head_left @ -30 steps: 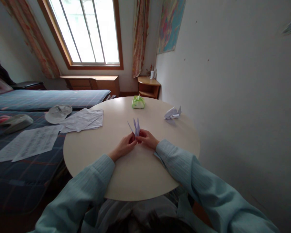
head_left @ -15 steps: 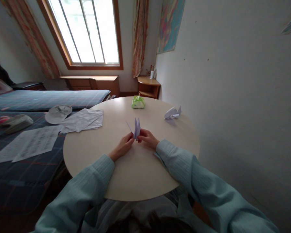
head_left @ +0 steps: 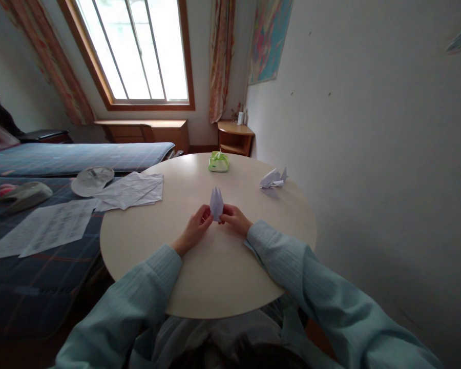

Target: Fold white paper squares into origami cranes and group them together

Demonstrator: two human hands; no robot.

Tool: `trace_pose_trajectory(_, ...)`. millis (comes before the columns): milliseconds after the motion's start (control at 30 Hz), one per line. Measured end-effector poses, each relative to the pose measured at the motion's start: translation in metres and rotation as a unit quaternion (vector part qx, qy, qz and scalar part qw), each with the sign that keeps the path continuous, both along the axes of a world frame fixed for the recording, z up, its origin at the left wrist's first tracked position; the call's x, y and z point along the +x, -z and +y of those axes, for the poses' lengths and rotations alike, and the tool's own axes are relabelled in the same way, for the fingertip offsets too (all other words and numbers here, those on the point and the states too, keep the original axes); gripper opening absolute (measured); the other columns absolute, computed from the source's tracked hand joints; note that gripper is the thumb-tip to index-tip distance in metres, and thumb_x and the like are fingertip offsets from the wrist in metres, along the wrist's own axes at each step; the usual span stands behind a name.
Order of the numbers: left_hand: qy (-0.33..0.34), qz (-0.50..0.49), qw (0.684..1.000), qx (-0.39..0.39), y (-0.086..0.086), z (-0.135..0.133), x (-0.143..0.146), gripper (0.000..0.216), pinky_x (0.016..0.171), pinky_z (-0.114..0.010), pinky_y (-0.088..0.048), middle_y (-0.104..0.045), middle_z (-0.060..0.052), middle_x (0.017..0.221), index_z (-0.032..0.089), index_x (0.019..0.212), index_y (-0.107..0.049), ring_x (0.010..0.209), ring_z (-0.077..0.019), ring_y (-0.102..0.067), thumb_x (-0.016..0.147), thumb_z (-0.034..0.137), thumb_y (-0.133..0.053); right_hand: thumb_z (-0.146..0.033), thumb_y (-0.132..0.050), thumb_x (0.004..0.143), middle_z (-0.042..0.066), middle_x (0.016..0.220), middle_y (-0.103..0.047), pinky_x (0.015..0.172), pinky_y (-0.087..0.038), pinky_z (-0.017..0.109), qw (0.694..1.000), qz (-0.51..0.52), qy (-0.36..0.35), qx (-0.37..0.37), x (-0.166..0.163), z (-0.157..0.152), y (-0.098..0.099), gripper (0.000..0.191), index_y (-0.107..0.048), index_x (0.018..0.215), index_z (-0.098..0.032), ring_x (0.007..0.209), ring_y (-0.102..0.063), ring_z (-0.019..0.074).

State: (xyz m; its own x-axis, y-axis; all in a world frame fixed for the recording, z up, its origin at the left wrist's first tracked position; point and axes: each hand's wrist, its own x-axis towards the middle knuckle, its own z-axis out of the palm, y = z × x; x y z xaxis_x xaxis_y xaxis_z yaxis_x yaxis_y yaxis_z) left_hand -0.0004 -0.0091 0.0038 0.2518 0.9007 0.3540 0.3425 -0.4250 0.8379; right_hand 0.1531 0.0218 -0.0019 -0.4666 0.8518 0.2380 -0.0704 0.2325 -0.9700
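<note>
Over the middle of the round table (head_left: 200, 277) I hold a folded white paper (head_left: 216, 205) upright between both hands. Two narrow points stand up at its top, with a slit between them. My left hand (head_left: 197, 225) pinches its left edge, thumb in front. My right hand (head_left: 233, 219) grips the lower right edge with bent fingers. Some fingertips are hidden behind the paper. Farther right on the table lies another folded white paper piece (head_left: 272, 179) with pointed flaps.
A green and white tissue pack (head_left: 218, 162) stands near the table's far edge. Creased white sheets (head_left: 138, 189) overlap the left edge, beside printed sheets (head_left: 57, 225) and a pale cap (head_left: 92, 181) on the plaid bed (head_left: 30, 292). A white wall (head_left: 369, 169) runs along the right.
The flap that stuck out to the left of the paper now lies in against it, and the paper faces me flatter. My left hand has shifted slightly up; my right has barely moved.
</note>
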Motion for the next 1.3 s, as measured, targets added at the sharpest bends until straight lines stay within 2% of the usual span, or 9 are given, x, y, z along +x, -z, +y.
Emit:
trace_pose_trajectory(100, 0.013, -0.029, 0.999, -0.014, 0.003, 0.004, -0.001, 0.014, 0.053, -0.02, -0.037, -0.051, 0.001, 0.068, 0.016, 0.082, -0.046, 0.056, -0.0082, -0.045, 0.076, 0.029, -0.043, -0.018, -0.052, 0.058, -0.001, 0.061, -0.055, 0.051, -0.038, 0.022, 1.0, 0.0, 0.009, 0.006, 0.001, 0.001, 0.001, 0.014, -0.053, 0.072, -0.013, 0.055, -0.05, 0.0093)
trace_pose_trajectory(333, 0.007, -0.048, 0.998, -0.039, 0.002, 0.01, -0.004, 0.024, 0.06, -0.022, -0.041, -0.058, -0.002, 0.07, 0.015, 0.076, -0.055, 0.068, -0.0121, -0.052, 0.074, 0.037, -0.047, -0.019, -0.056, 0.059, -0.001, 0.063, -0.057, 0.053, -0.039, 0.022, 0.999, 0.019, 0.037, 0.016, 0.001, 0.003, 0.004, 0.015, -0.053, 0.073, -0.014, 0.056, -0.052, 0.0095)
trace_pose_trajectory(467, 0.004, -0.1, 0.995, -0.028, 0.002, 0.012, -0.004, 0.023, 0.069, -0.024, -0.043, -0.058, -0.006, 0.091, 0.014, 0.073, -0.057, 0.087, -0.0156, -0.052, 0.071, 0.036, -0.053, -0.021, -0.056, 0.06, 0.001, 0.068, -0.058, 0.053, -0.041, 0.022, 0.999, 0.004, 0.037, 0.019, 0.0, 0.004, 0.006, 0.02, -0.054, 0.079, -0.014, 0.057, -0.054, 0.0104)
trace_pose_trajectory(533, 0.024, -0.133, 0.99, -0.036, 0.002, 0.012, -0.004, 0.022, 0.073, -0.026, -0.042, -0.057, -0.007, 0.095, 0.014, 0.071, -0.056, 0.089, -0.0155, -0.052, 0.071, 0.036, -0.053, -0.021, -0.056, 0.061, 0.001, 0.069, -0.059, 0.053, -0.041, 0.023, 0.999, -0.004, 0.035, 0.025, 0.001, 0.004, 0.007, 0.022, -0.055, 0.081, -0.013, 0.058, -0.055, 0.0105)
trace_pose_trajectory(633, 0.06, -0.16, 0.982, -0.075, 0.004, 0.011, -0.003, 0.021, 0.073, -0.027, -0.042, -0.059, -0.004, 0.084, 0.014, 0.071, -0.052, 0.078, -0.0131, -0.054, 0.072, 0.035, -0.054, -0.019, -0.054, 0.061, 0.001, 0.069, -0.059, 0.053, -0.041, 0.023, 0.999, -0.01, 0.034, 0.028, 0.001, 0.004, 0.007, 0.021, -0.055, 0.081, -0.013, 0.057, -0.055, 0.0106)
trace_pose_trajectory(767, 0.068, -0.168, 0.977, -0.111, 0.006, 0.01, -0.003, 0.02, 0.068, -0.026, -0.042, -0.057, 0.0, 0.072, 0.015, 0.073, -0.05, 0.069, -0.0115, -0.053, 0.071, 0.034, -0.055, -0.017, -0.053, 0.061, 0.001, 0.066, -0.058, 0.053, -0.041, 0.023, 0.999, -0.012, 0.039, 0.025, 0.001, 0.002, 0.006, 0.018, -0.055, 0.078, -0.013, 0.057, -0.055, 0.0107)
trace_pose_trajectory(967, 0.036, -0.142, 0.987, -0.067, 0.004, 0.011, -0.004, 0.021, 0.065, -0.024, -0.04, -0.058, -0.001, 0.068, 0.013, 0.069, -0.055, 0.067, -0.0114, -0.051, 0.069, 0.034, -0.058, -0.017, -0.053, 0.061, 0.001, 0.066, -0.059, 0.052, -0.04, 0.022, 0.999, -0.016, 0.041, 0.029, 0.001, 0.002, 0.006, 0.019, -0.055, 0.079, -0.012, 0.056, -0.055, 0.0105)
trace_pose_trajectory(1300, 0.026, -0.144, 0.988, -0.052, 0.003, 0.011, -0.004, 0.021, 0.069, -0.025, -0.042, -0.061, -0.002, 0.074, 0.014, 0.068, -0.057, 0.073, -0.0136, -0.054, 0.067, 0.035, -0.059, -0.019, -0.054, 0.063, 0.001, 0.067, -0.059, 0.052, -0.04, 0.022, 0.998, -0.027, 0.049, 0.04, 0.0, 0.005, 0.009, 0.021, -0.055, 0.082, -0.012, 0.056, -0.055, 0.0099)
